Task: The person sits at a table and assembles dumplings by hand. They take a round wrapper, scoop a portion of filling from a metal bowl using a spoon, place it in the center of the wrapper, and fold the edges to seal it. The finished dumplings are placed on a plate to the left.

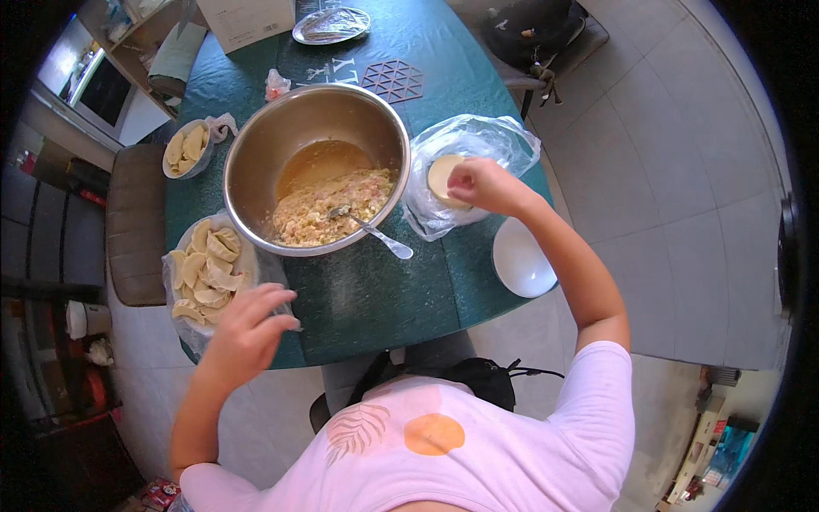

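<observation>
My right hand (485,184) pinches at the edge of a round stack of pale dumpling wrappers (441,173), which rests on a crumpled clear plastic bag (426,218). Whether one wrapper is lifted off is hidden by the fingers. My left hand (250,328) hovers with fingers apart and nothing in them, beside a plastic-covered plate of folded dumplings (205,275). Between the hands stands a large steel bowl (247,158) holding chopped filling (328,200) and some liquid. A metal spoon (388,241) lies in the filling, its handle over the near rim.
A white bowl (523,258) sits near the right edge of the green-covered table (367,299). More dumplings fill a small bowl (186,150) at the left. Behind the steel bowl are a lattice trivet (392,81), a wrapped plate (331,26) and a cardboard box (247,19).
</observation>
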Available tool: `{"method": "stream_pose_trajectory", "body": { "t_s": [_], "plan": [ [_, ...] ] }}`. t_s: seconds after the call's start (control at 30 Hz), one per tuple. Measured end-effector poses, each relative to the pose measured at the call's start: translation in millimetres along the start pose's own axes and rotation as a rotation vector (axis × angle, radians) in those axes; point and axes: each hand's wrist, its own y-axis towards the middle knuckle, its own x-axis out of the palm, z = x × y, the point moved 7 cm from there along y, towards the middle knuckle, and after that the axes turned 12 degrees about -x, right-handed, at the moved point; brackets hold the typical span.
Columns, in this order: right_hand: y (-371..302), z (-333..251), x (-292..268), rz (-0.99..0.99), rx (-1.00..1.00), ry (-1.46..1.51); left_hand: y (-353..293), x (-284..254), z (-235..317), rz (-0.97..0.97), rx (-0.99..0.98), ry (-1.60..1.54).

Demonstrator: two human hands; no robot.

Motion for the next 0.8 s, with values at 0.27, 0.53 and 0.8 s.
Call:
{"method": "stream_pose_trajectory", "body": {
  "t_s": [0.27, 0.53, 0.8],
  "plan": [
    [11, 27, -8, 0.171, -0.093, -0.321, 93, 77, 98, -0.003, 0.230, -0.549],
    [13, 30, -9, 0.224, -0.133, -0.303, 199, 151, 76, 0.278, -0.059, -0.149],
    [9, 24, -8, 0.345, -0.192, -0.283, 223, 167, 53, 0.438, -0.332, 0.119]
  ]
}}
